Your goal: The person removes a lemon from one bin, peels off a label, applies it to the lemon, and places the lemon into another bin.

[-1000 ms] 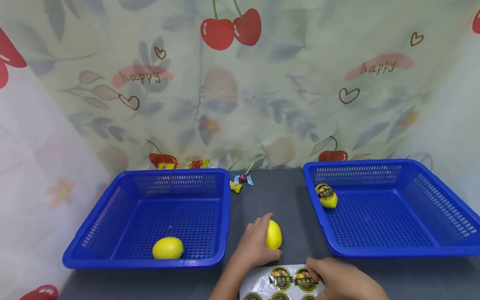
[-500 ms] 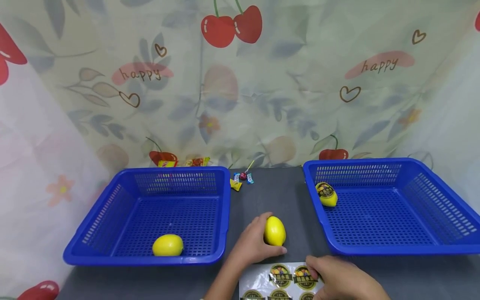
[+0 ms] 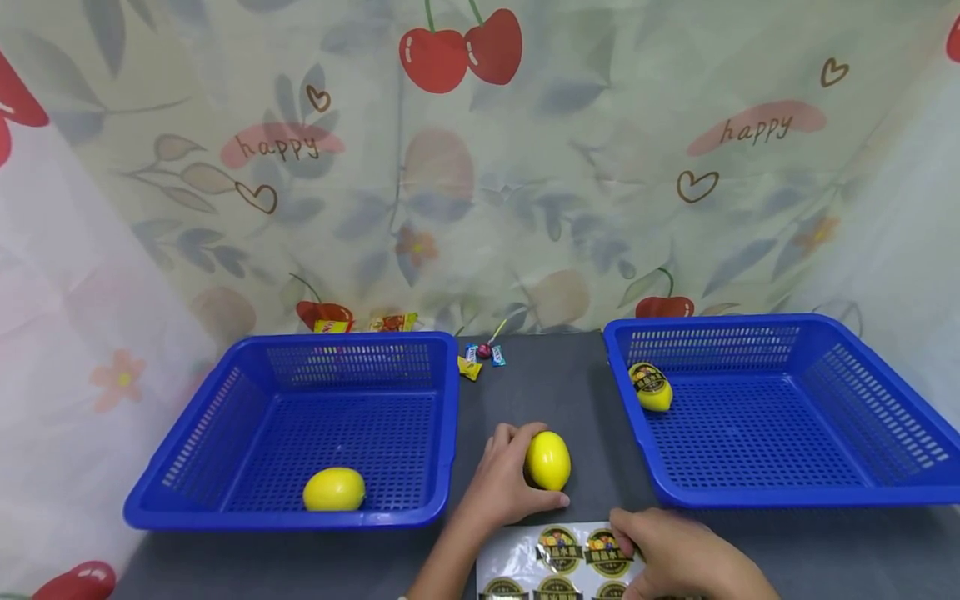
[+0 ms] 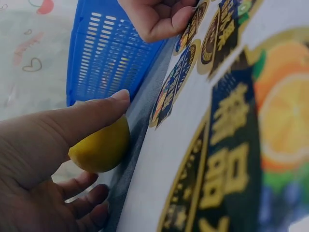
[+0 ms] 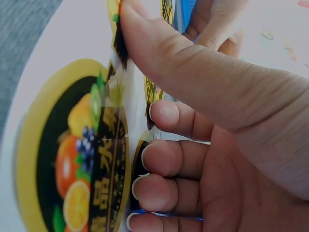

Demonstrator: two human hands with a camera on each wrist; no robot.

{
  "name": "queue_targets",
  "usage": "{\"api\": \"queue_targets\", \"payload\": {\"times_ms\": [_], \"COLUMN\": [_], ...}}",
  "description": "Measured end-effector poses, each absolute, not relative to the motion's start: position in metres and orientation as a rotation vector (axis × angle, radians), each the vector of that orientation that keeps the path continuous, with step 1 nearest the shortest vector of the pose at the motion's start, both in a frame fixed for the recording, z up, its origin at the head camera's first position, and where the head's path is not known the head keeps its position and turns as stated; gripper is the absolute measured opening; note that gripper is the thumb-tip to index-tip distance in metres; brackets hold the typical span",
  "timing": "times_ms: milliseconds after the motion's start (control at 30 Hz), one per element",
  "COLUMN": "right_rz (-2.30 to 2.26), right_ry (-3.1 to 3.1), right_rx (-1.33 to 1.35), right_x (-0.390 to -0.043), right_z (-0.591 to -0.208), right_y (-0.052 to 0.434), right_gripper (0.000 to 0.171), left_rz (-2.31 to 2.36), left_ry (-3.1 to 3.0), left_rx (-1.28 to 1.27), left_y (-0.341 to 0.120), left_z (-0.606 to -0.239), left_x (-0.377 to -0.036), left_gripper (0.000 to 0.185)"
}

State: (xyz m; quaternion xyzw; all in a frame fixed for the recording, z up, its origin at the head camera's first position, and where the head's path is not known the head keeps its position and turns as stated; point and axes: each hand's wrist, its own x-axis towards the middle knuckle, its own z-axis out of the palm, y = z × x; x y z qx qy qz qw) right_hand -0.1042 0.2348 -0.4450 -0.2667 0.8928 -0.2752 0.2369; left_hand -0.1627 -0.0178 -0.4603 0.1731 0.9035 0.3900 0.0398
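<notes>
Plainly, hands (image 3: 504, 482) (image 3: 678, 552) at lemon (image 3: 550, 461) and sticker sheet (image 3: 516, 547).

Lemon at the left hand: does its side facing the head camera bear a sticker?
No, the lemon at the left hand shows only plain yellow skin.

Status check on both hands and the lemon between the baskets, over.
Left hand gripping lemon, no sticker visible on it. Right hand curled at sticker sheet, near its far right corner. Only left thumb seen between lemon and sheet.

Bare left hand (image 3: 504, 483), bare right hand (image 3: 675, 552), rounded fingernails (image 4: 121, 94)
</notes>
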Motion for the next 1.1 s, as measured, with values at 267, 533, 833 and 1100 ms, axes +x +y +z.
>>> {"api": "queue_targets", "payload": {"times_ms": [267,533,833,1100], "right_rz": [-0.731,-0.707,-0.658,-0.655], "right_ry": [2.473,2.517,2.553,2.539], "right_rx": [-0.702,-0.686,-0.716,-0.701], "right_x": [-0.103,-0.103,-0.102,-0.103], "right_z": [-0.444,-0.445,-0.445,-0.445], "right_y": [0.234,0.232,0.231,0.23], "right_gripper": [0.049,0.054,0.056,0.055], "left_rz": [1.243,1.302,1.334,1.259], "left_ry": [2.707,2.679,2.651,2.694], "left_rx": [0.509,0.473,0.462,0.474], "left_y": [-0.019,-0.02,-0.024,-0.027], "left_z": [-0.46,-0.46,-0.456,-0.45], "left_x": [-0.164,-0.163,-0.162,-0.159], "left_gripper": [0.091,0.093,0.095,0.097]}}
